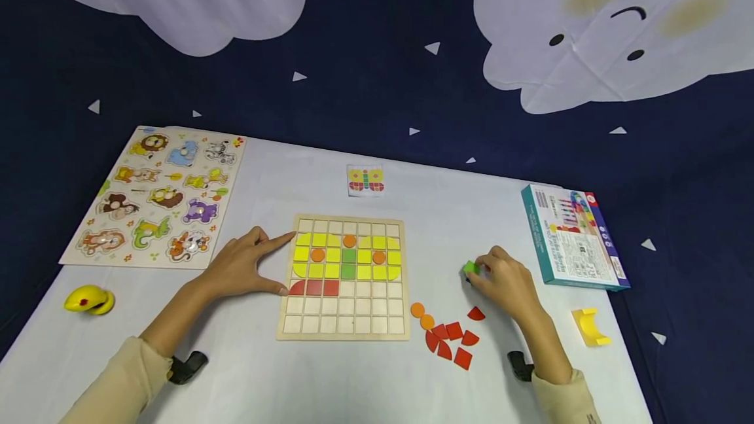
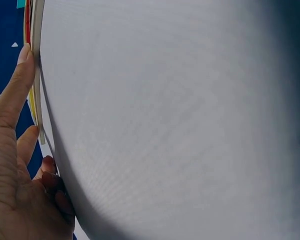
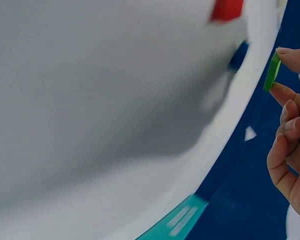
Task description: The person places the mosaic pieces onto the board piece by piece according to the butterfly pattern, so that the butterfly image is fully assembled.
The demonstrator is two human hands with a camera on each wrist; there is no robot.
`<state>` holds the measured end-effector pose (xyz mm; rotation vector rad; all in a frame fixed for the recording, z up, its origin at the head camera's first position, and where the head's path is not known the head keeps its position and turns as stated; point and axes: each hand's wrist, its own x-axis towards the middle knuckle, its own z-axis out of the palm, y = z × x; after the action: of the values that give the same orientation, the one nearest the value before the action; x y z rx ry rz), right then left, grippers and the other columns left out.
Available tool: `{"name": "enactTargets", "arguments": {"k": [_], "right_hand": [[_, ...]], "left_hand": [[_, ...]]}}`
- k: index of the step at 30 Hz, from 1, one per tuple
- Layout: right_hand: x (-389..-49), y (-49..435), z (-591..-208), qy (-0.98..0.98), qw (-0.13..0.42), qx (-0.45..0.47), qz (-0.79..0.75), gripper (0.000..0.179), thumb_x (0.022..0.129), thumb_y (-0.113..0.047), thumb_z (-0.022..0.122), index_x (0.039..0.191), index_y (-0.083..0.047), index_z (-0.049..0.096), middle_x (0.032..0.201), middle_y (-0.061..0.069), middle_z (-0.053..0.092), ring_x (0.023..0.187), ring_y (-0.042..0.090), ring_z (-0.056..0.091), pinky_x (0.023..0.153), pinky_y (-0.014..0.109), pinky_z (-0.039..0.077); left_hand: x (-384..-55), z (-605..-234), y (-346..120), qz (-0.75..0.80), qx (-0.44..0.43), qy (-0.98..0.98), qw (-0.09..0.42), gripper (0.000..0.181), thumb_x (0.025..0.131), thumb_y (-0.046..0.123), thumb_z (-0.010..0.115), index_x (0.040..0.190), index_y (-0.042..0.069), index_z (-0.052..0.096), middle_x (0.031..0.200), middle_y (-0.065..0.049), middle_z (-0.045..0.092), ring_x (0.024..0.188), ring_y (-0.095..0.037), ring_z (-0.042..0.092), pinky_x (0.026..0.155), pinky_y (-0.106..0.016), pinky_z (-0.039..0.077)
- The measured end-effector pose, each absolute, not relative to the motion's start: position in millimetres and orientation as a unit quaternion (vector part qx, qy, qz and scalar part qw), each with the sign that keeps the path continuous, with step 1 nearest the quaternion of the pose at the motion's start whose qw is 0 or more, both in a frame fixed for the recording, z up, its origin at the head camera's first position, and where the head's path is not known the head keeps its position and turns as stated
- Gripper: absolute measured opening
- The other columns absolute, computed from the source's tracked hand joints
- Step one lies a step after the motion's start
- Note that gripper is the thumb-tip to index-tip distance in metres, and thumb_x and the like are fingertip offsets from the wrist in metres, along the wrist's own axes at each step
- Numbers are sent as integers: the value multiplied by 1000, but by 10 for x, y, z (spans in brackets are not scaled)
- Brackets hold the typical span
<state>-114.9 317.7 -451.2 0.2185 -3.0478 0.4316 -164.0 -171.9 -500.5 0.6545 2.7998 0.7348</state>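
A wooden grid board [image 1: 353,324] lies mid-table, partly filled with yellow, orange, green and red tiles. My left hand [image 1: 244,265] rests at its left side, thumb and index finger spread straight against the edge; the left wrist view shows those fingertips touching the board's rim [image 2: 38,75]. To the right of the board, my right hand [image 1: 509,283] pinches a green tile [image 3: 272,72] between thumb and index finger, raised off the table. Below it a small blue piece [image 3: 238,56] sits on the table. Loose red tiles [image 1: 454,330] and orange discs [image 1: 417,310] lie near the board's lower right corner.
Behind the board is a butterfly picture card [image 1: 365,180]. An animal peg puzzle [image 1: 159,198] occupies the back left, with a yellow toy [image 1: 89,300] before it. On the right are a teal-sided box [image 1: 574,237] and a yellow curved block [image 1: 590,328].
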Motion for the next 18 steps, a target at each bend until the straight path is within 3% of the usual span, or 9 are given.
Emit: {"name": "enactTargets", "arguments": {"k": [10,18], "right_hand": [[-1197,2527,-4423,-976,41,161,139,23,75,-21,85,87,-4,76,79,1,57,64,11,49,59,28,46],[-1202,2027,-4427,-961,25,244,131,24,77,-24,85,85,-5,74,79,-1,54,62,8,43,58,22,41]], "left_hand": [[-1642,-5008,-1727,248,217,940,90,113,53,78,79,149,27,47,95,1,42,77,-14,37,70,-31,29],[-1649,-5013,-1725,247,216,940,90,112,53,78,79,149,28,47,96,1,43,78,-14,38,72,-31,30]]}}
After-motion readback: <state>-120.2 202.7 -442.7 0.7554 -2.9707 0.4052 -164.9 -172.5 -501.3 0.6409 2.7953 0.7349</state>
